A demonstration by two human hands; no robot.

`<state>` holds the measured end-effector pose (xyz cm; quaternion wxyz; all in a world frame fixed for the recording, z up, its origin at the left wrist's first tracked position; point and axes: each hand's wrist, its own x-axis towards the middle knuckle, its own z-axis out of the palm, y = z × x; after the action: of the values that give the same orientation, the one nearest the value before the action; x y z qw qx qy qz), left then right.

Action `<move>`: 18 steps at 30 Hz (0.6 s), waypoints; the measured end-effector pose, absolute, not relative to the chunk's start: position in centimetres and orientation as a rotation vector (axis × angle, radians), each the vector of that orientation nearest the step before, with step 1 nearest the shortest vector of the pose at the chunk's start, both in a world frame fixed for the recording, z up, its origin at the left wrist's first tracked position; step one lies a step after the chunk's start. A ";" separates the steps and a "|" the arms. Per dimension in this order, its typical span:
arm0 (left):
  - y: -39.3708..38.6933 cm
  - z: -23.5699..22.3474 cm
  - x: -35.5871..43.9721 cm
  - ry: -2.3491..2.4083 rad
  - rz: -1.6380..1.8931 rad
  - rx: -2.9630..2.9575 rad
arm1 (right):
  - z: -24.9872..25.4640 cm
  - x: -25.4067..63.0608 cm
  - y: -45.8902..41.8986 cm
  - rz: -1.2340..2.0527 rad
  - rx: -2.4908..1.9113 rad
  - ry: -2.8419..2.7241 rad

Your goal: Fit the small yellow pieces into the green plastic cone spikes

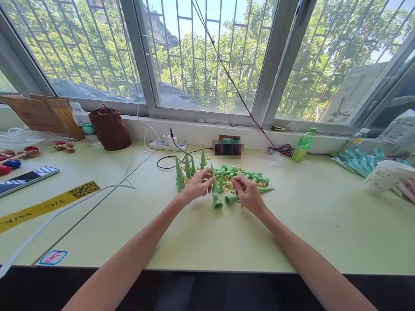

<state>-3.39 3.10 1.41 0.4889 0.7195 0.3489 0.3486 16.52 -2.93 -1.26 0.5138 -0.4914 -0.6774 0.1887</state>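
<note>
My left hand (198, 185) is closed around a green plastic spike (214, 178), which stands point up. To its right, my right hand (249, 192) has its thumb and fingers pinched together; what lies between them is too small to make out. Several more green spikes (179, 175) stand upright behind and left of my left hand, with small yellow pieces on some. Loose green spikes and small yellow parts (262, 184) lie heaped behind my right hand. Two wide-ended green pieces, one of them a hollow cone (217, 202), lie just in front of my hands.
Along the window sill side are a power strip (168, 142), a coiled cable (280, 150) and a green bottle (300, 146). Left lie a phone (29, 179), a yellow strip (48, 206) and a white cable (126, 172). A white cup (387, 177) stands right.
</note>
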 end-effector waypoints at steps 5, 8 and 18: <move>2.9 1.4 -3.2 0.817 0.828 1.746 | -1.3 16.4 -3.1 0.479 -1.158 -1.661; 2.6 1.6 -3.1 0.802 0.817 1.736 | -1.3 16.3 -3.1 0.469 -1.156 -1.683; 2.0 2.1 -3.1 0.761 0.819 1.741 | -1.1 16.1 -3.4 0.425 -1.136 -1.729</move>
<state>-3.05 1.96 2.10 0.5108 0.7234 0.3163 0.3402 16.11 -3.43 -1.09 0.4922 -0.4682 -0.7127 0.1751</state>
